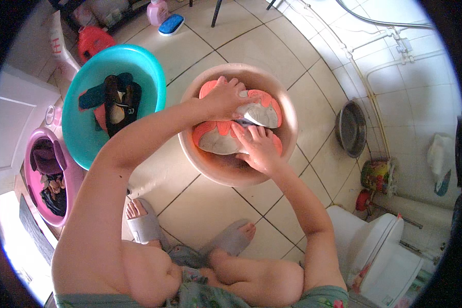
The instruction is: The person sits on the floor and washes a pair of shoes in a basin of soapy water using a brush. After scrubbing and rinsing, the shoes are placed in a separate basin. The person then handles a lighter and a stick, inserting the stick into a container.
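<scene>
A pair of shoes sits side by side in a round peach-coloured plastic basin (pixel 238 178), with their pale grey and coral soles facing up. My left hand (pixel 227 98) lies across the far shoe (pixel 265 114), fingers spread over its sole and far edge, gripping it. Around the near shoe (pixel 217 139) my right hand (pixel 260 148) is closed, with fingers on the sole and the thumb along its near side. Both palms hide parts of the soles, and the uppers are out of sight beneath. Whether water stands in the basin's shadowed bottom is hard to tell.
Left stands a teal basin (pixel 154 69) with dark sandals (pixel 117 104) inside, beside a pink tub (pixel 32 154) of dark cloth. A blue brush (pixel 171 24) and pink bottle (pixel 157 12) are beyond. Right are a dark metal bowl (pixel 351 129) and a white toilet (pixel 377 235).
</scene>
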A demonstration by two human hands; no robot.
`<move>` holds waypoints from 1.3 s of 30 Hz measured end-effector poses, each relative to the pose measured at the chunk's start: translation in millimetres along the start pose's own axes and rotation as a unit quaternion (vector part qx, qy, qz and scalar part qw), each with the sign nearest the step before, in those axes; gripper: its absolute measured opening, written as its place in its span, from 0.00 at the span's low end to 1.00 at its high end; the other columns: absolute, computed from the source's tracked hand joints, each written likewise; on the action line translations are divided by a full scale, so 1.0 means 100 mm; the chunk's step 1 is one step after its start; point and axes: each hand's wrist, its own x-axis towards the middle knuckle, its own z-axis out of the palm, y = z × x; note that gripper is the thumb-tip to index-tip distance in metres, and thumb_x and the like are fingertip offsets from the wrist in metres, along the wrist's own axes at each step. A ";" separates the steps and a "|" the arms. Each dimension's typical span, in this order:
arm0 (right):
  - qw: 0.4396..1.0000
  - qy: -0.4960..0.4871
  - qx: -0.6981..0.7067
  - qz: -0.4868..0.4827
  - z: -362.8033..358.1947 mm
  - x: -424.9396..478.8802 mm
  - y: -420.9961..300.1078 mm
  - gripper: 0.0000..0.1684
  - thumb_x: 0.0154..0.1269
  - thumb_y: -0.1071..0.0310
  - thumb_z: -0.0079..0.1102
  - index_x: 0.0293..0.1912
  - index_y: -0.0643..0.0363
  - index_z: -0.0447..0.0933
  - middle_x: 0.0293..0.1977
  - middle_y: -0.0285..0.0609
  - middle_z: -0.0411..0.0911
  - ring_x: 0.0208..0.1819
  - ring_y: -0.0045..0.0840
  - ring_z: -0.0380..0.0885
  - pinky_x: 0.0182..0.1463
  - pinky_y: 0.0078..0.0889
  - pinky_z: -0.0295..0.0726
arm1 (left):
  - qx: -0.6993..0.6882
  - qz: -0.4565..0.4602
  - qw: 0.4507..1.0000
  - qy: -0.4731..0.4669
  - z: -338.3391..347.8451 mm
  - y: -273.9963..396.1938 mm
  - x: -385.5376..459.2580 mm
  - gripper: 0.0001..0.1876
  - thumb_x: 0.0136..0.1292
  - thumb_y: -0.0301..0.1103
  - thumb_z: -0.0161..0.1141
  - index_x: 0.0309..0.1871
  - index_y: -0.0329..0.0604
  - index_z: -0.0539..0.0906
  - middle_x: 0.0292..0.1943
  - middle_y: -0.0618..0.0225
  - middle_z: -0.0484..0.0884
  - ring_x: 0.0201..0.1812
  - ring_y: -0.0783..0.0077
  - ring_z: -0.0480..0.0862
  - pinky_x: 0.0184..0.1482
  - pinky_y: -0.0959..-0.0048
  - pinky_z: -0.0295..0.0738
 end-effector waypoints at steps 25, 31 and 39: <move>0.998 0.017 0.043 0.036 -0.08 0.05 -0.11 0.46 0.45 0.54 0.72 0.65 0.48 0.66 0.44 0.39 0.73 0.49 0.34 0.73 0.50 0.46 0.68 | -0.076 -0.055 0.995 -0.035 -0.03 0.05 -0.12 0.41 0.59 0.48 0.63 0.75 0.61 0.56 0.58 0.52 0.72 0.60 0.48 0.71 0.56 0.42 0.65; 0.997 0.063 0.040 -0.006 -0.45 -0.10 -0.01 0.54 0.41 0.50 0.74 0.69 0.46 0.63 0.48 0.36 0.72 0.50 0.32 0.73 0.51 0.42 0.69 | -0.158 -0.009 0.982 0.107 -0.37 -0.18 -0.17 0.42 0.58 0.53 0.64 0.75 0.71 0.56 0.62 0.59 0.71 0.65 0.51 0.66 0.57 0.42 0.64; 0.993 -0.006 0.111 -0.041 -0.31 -0.09 0.07 0.49 0.50 0.47 0.70 0.69 0.49 0.60 0.49 0.39 0.73 0.51 0.38 0.72 0.56 0.48 0.66 | -0.029 0.058 0.995 -0.071 -0.46 0.04 -0.07 0.39 0.56 0.52 0.65 0.72 0.69 0.63 0.55 0.61 0.74 0.56 0.54 0.73 0.49 0.47 0.69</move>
